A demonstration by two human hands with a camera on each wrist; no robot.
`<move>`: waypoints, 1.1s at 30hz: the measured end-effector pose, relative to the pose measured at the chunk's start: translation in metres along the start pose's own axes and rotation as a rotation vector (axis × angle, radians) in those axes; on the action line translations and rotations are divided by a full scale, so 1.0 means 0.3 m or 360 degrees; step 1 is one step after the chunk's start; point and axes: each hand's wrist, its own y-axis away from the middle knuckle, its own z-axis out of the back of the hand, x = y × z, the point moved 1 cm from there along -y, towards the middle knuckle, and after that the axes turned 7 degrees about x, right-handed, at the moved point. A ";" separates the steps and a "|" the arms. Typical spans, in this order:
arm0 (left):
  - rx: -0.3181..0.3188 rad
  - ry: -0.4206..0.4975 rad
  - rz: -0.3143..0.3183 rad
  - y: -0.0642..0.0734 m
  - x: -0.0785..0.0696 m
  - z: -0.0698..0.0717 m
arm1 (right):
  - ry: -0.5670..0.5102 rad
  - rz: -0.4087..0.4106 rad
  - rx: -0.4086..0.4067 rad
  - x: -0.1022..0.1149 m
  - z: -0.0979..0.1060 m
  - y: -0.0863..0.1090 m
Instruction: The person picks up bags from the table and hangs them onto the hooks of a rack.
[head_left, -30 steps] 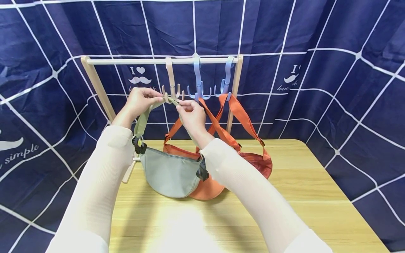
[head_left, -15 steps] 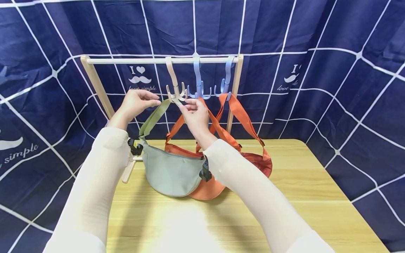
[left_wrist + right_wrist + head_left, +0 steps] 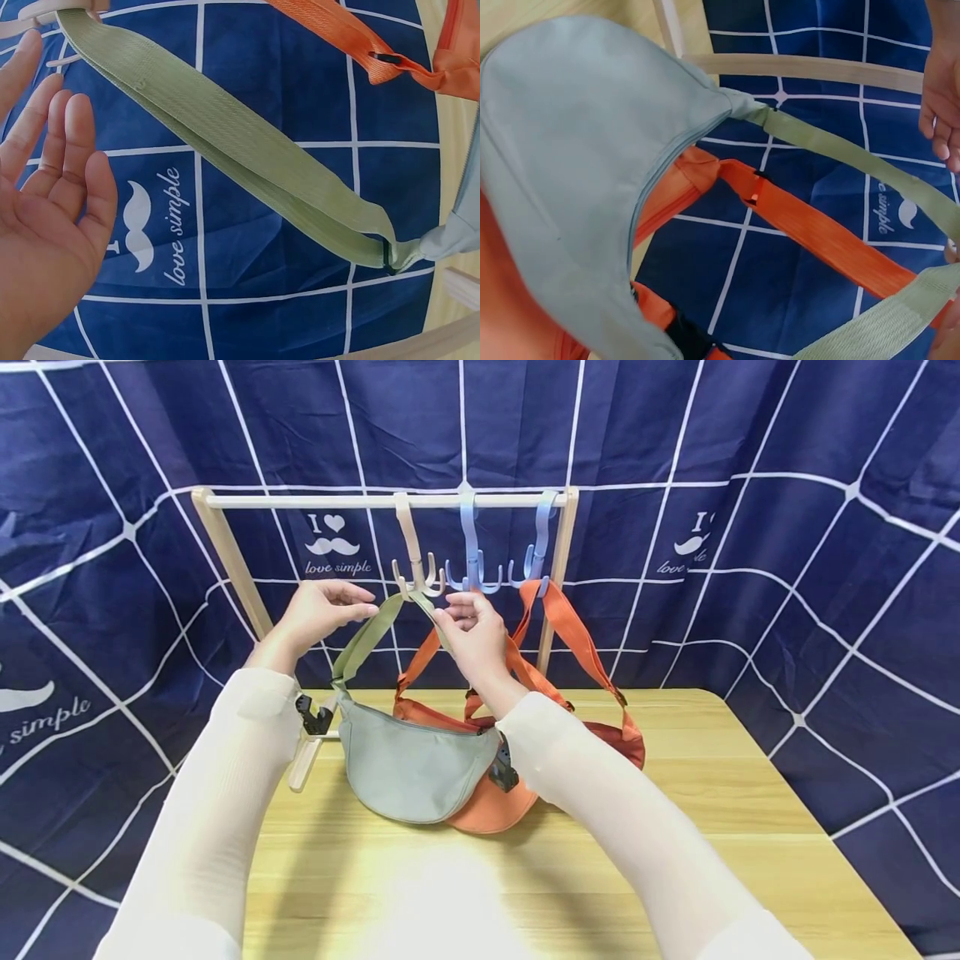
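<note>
A grey-green waist bag (image 3: 416, 768) hangs by its light green strap (image 3: 371, 635) from the beige hook (image 3: 411, 535). In the left wrist view the strap (image 3: 217, 127) loops up to the beige prongs at the top corner. My left hand (image 3: 322, 610) is beside the strap's left run, fingers apart from it and holding nothing; the left wrist view shows the palm (image 3: 52, 225). At the strap's right run, just below the hook, my right hand (image 3: 478, 639) pinches the webbing between thumb and bent fingers. The right wrist view shows the bag (image 3: 592, 135), with that hand mostly cut off.
An orange bag (image 3: 487, 806) hangs behind the grey-green one, and a darker red-orange bag (image 3: 626, 743) is farther right. Two blue hooks (image 3: 469, 535) share the white rail (image 3: 300, 502) of a wooden stand (image 3: 232, 568). The wooden table (image 3: 675, 810) extends below.
My left hand has let go of the strap and moved slightly left and down. The strap now lies on the beige hook, which has turned. My right hand and the bag's right end have shifted right.
</note>
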 end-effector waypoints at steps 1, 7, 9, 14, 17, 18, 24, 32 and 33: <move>0.0008 0.0001 0.0001 0.003 0.002 -0.001 | 0.0016 0.0002 0.0004 -0.002 0.003 0.001; 0.0037 0.0039 0.0004 0.024 0.007 -0.021 | 0.0042 -0.0014 0.0078 -0.013 0.027 0.013; 0.0047 0.0059 -0.0005 0.031 0.009 -0.031 | 0.0036 -0.0028 0.0118 -0.014 0.037 0.019; 0.0041 0.0093 -0.0005 0.050 0.016 -0.062 | 0.0031 -0.0060 0.0265 -0.018 0.062 0.036; 0.0030 0.0123 -0.0008 0.063 0.014 -0.083 | 0.0027 -0.0062 0.0326 -0.021 0.078 0.045; 0.0029 0.0133 -0.0015 0.066 0.013 -0.090 | 0.0028 -0.0060 0.0333 -0.022 0.085 0.048; 0.0071 0.0163 -0.0011 0.089 0.001 -0.123 | 0.0003 -0.0070 0.0386 -0.021 0.132 0.067; 0.0092 0.0175 0.0048 0.131 -0.019 -0.143 | -0.0003 -0.0131 0.0528 -0.040 0.219 0.081; 0.0093 0.0182 0.0047 0.137 -0.022 -0.145 | 0.0010 -0.0133 0.0533 -0.043 0.231 0.082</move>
